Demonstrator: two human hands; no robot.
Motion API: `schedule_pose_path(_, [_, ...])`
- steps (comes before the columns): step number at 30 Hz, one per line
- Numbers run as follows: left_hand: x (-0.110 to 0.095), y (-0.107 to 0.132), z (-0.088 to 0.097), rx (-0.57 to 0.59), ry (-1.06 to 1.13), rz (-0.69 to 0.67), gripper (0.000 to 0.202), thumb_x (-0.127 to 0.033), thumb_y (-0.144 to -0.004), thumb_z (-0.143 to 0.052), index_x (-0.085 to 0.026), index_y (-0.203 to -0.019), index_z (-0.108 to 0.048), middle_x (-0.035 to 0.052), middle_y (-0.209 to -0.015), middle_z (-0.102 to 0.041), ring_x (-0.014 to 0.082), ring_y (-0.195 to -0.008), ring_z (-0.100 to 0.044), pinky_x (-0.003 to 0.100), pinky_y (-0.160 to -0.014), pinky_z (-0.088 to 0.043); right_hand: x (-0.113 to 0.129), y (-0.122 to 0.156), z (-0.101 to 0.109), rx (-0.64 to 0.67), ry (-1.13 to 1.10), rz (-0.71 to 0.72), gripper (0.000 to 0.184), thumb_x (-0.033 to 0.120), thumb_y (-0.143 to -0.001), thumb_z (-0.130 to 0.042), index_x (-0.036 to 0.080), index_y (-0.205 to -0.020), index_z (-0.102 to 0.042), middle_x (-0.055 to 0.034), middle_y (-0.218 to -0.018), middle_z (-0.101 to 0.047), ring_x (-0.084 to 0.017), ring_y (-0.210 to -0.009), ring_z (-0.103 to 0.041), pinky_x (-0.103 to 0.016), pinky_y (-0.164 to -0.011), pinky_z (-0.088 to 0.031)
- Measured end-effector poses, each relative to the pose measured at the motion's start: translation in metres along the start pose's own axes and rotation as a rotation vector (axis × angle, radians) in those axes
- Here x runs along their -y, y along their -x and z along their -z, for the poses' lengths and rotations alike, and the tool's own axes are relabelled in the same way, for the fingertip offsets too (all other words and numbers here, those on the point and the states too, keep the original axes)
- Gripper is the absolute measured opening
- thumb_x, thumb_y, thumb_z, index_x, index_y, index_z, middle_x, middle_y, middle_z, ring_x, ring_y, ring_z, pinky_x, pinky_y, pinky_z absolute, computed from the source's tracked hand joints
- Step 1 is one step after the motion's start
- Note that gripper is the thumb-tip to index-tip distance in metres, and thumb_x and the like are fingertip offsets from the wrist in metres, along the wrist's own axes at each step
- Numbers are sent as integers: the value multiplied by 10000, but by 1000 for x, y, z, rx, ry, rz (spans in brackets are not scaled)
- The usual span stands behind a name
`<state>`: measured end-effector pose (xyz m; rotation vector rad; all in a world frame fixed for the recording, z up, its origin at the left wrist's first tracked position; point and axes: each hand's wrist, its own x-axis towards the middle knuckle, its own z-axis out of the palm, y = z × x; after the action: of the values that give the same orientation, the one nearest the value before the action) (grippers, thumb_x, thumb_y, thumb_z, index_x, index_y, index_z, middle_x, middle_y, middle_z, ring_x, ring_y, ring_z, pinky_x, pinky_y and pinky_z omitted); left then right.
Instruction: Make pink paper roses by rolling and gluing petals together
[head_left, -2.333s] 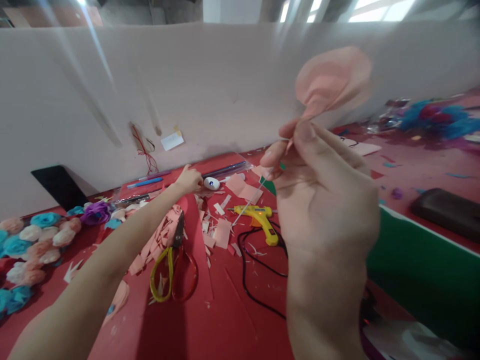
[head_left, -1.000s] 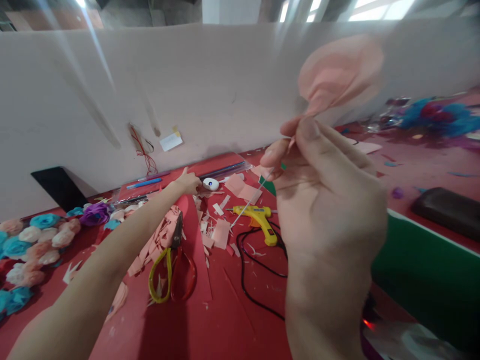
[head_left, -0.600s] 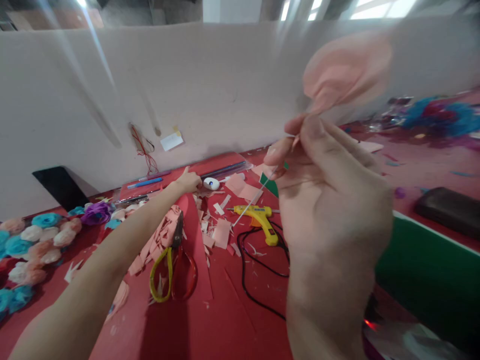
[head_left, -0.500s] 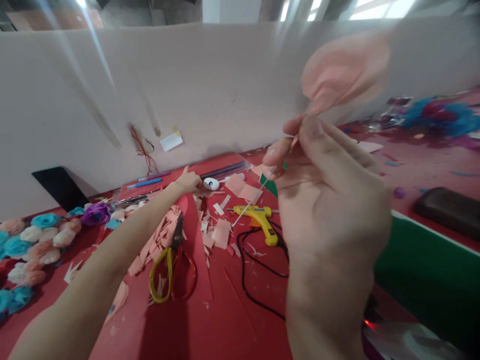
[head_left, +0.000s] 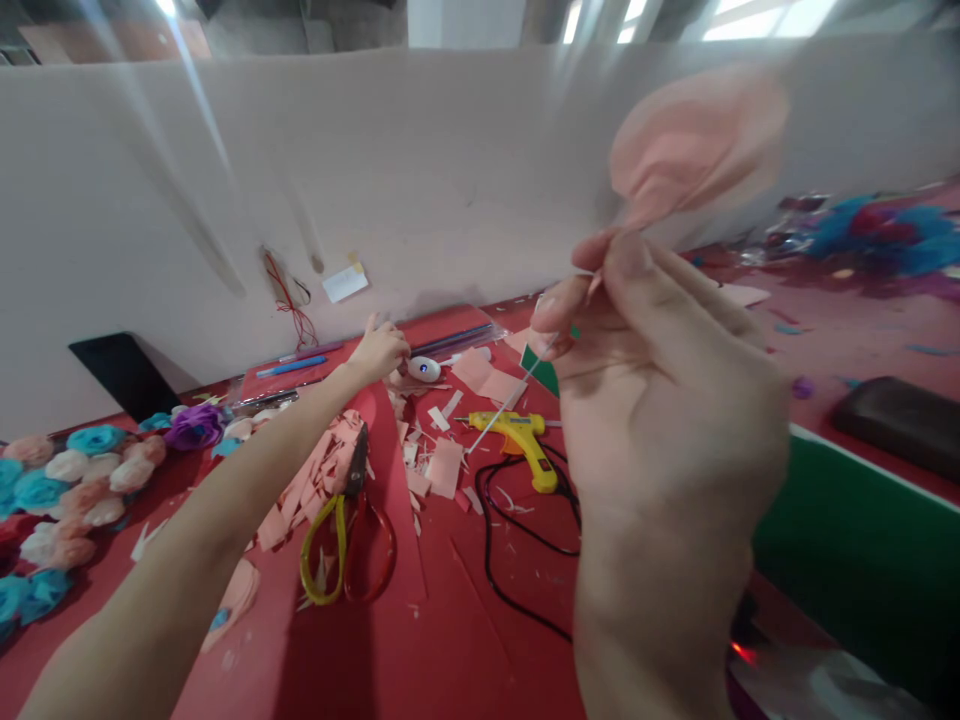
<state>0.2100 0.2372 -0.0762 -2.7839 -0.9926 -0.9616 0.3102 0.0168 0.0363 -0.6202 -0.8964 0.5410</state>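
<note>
My right hand (head_left: 660, 400) is raised close to the camera, its thumb and fingers pinched on the base of a pink paper petal (head_left: 694, 140) fixed to a thin white wire stem (head_left: 499, 405) that slants down to the left. My left hand (head_left: 381, 350) is stretched far out over the red table (head_left: 450, 620), fingers curled over scraps next to a small white oval object (head_left: 424, 368). What the left fingers hold, if anything, is hidden.
A yellow glue gun (head_left: 521, 440) with a black cord (head_left: 502, 560) lies mid-table. Scissors with yellow and red handles (head_left: 345, 530) rest among pink paper scraps (head_left: 442, 465). Paper roses (head_left: 67, 490) lie at left, green sheet (head_left: 855, 540) and a dark case (head_left: 896, 420) at right. A white partition (head_left: 375, 180) stands behind.
My left hand has lifted slightly off the table beside the white oval object. My right hand and the petal have shifted a little up and to the right.
</note>
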Motion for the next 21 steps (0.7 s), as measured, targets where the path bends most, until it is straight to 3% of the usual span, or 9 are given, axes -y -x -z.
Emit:
schedule_pose_path(4, [1, -3, 11, -84, 24, -31, 159, -265, -837, -542, -118, -847, -601, 42, -887, -630, 176, -887, -586, 424, -861, -435, 0, 0, 2, 8, 21, 4, 277, 138, -826, -541, 241, -628, -704, 85, -646, -640, -16, -536, -532, -170, -514, -400])
schedule_pose_path(8, [-10, 11, 41, -285, 58, -24, 60, -166, -771, -601, -168, -712, -604, 2, -760, -642, 175, -830, -564, 549, -1004, -231, 0, -1, 1, 17, 34, -17, 266, 162, -824, -546, 268, -635, -701, 58, -621, -649, -58, -508, -526, -209, -476, -389])
schedule_pose_path(14, [-51, 81, 119, -550, 138, -101, 64, -182, -760, -604, -225, -712, -599, -26, -731, -576, 134, -735, -530, 480, -976, -327, -7, 10, -17, 108, -10, -127, 212, 181, -803, -582, 266, -661, -714, 50, -548, -637, -71, -482, -522, -210, -482, -399])
schedule_pose_path(16, [-65, 107, 143, -540, 167, -149, 114, -154, -761, -600, -223, -674, -573, -61, -630, -538, 99, -629, -524, 468, -969, -354, -12, 20, -26, 182, -3, -223, 170, 204, -792, -600, 269, -688, -717, 40, -563, -649, -82, -502, -525, -219, -511, -419])
schedule_pose_path(21, [-80, 156, 185, -475, 304, -169, 201, 17, -725, -548, -184, -717, -545, -77, -620, -622, 50, -503, -531, 452, -964, -406, -19, 48, -51, 424, -103, -372, 158, 216, -784, -612, 285, -698, -725, 41, -630, -676, -76, -520, -561, -211, -539, -443])
